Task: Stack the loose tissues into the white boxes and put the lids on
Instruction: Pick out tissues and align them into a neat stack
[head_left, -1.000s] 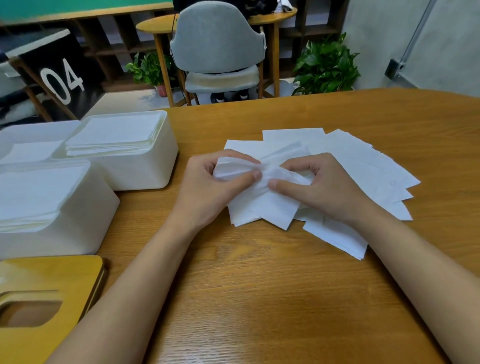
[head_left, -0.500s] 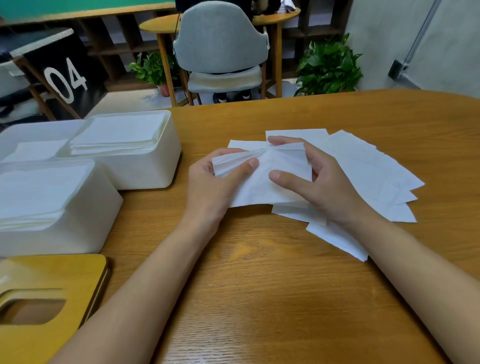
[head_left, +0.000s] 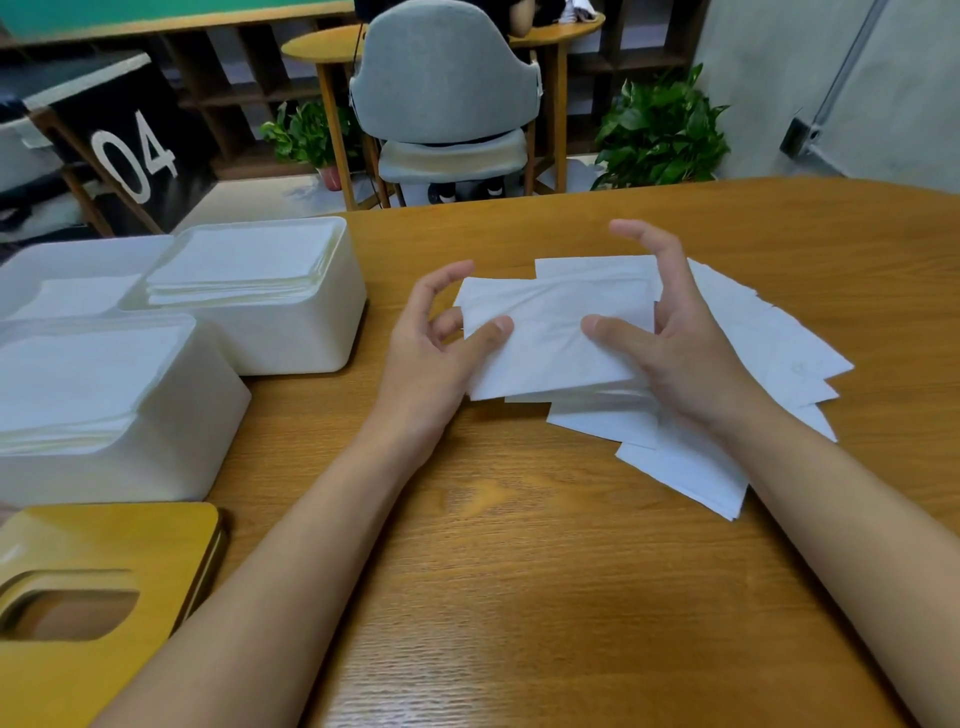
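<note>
We look down at a wooden table (head_left: 519, 597). Our left hand (head_left: 428, 348) and right hand (head_left: 680, 358) each pinch one side of a single white tissue (head_left: 550, 338), thumbs on top and forefingers lifted clear. They hold it just above a fanned heap of loose tissues (head_left: 774, 353) lying under and beyond the right hand. At the left stand open white boxes, the near box (head_left: 130, 467) and the far box (head_left: 311, 343), both holding stacks; a yellow lid (head_left: 119, 540) lies nearer us. The sheet looks featherlight, limp and easily creased, so we judge it best held gently by opposite edges and kept flat.
</note>
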